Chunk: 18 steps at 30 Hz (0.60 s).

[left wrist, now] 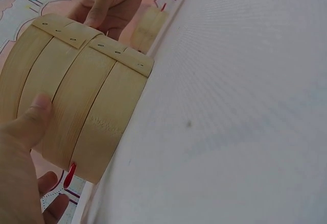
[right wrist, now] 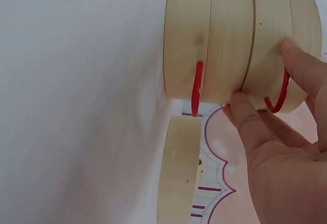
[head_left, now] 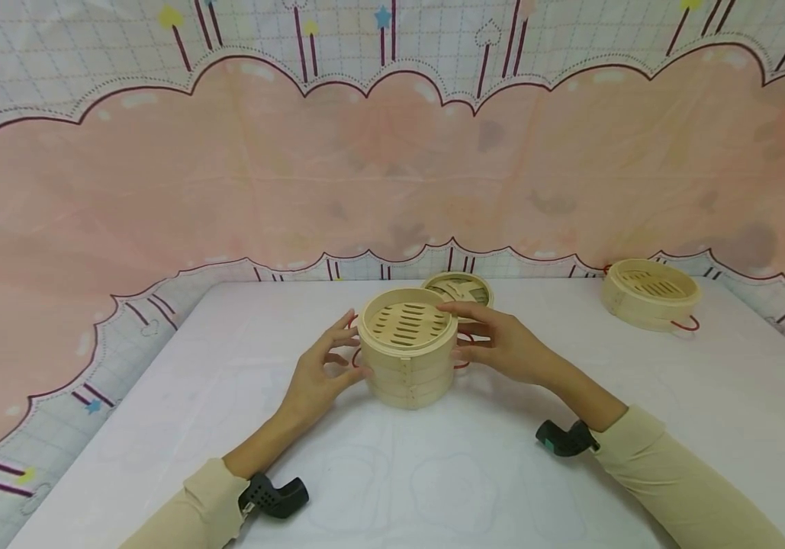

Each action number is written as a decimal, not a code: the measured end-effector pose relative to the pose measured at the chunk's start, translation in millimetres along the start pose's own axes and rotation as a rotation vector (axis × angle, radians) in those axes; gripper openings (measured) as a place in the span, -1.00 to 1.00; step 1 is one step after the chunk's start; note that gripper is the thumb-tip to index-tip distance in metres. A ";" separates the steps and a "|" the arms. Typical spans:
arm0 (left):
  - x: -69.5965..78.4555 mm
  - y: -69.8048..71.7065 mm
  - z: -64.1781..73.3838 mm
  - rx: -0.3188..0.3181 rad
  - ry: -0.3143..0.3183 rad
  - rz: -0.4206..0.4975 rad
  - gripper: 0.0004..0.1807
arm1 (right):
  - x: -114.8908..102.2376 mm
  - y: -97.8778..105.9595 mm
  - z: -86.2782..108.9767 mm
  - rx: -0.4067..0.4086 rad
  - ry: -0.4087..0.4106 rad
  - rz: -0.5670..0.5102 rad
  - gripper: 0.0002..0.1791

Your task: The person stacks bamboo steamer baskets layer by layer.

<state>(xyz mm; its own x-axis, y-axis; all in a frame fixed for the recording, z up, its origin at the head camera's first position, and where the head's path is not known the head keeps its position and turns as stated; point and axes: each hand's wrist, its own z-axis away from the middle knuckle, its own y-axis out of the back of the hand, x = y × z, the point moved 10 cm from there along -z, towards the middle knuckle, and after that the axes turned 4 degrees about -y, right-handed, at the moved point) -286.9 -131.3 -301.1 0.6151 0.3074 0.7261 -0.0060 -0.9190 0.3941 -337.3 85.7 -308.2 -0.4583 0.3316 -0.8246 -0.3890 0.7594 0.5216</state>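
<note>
Two round bamboo steamer baskets stand stacked on the white table, the upper basket (head_left: 426,360) with a slotted base showing inside its rim and the lower basket (head_left: 426,390) directly beneath. My left hand (head_left: 313,381) holds the stack's left side, its thumb (left wrist: 38,114) pressed on the bamboo wall and other fingers behind. On the opposite side my right hand (head_left: 509,347) grips the upper basket, index finger over the rim and thumb on the wall. A red handle (right wrist: 280,94) hangs beside that thumb, and another red handle (right wrist: 196,89) sits on the lower basket.
A round bamboo lid (head_left: 457,286) with a woven top lies behind the stack, partly hidden by it and the right hand. Farther right, near the table's back edge, sits another slotted bamboo steamer (head_left: 649,305) with red handles. A patterned cloth (head_left: 365,175) hangs behind the table.
</note>
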 end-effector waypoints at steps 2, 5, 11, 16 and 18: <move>0.8 0.3 -0.3 0.004 -0.016 -0.006 -0.45 | 1.0 0.0 0.0 -0.004 0.003 -0.012 -0.30; 1.3 0.6 -0.3 0.009 -0.041 -0.018 -0.43 | 2.1 -0.1 -0.1 -0.007 0.010 -0.026 -0.30; 1.7 0.6 -0.3 0.017 -0.063 -0.021 -0.34 | 2.8 0.2 -0.3 -0.006 0.023 -0.037 -0.31; 3.3 1.1 -0.8 0.026 -0.073 -0.027 -0.21 | 2.5 1.7 -1.0 -0.003 0.041 -0.028 -0.30; 4.0 1.3 -1.0 0.029 -0.076 -0.035 -0.19 | 2.3 2.2 -1.0 -0.004 0.040 -0.025 -0.30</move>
<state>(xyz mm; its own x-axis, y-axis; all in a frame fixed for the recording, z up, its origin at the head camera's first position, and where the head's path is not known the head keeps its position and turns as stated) -285.2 -131.0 -297.1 0.6723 0.3206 0.6672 0.0388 -0.9153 0.4008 -340.0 87.6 -308.7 -0.4803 0.2899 -0.8278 -0.4038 0.7647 0.5021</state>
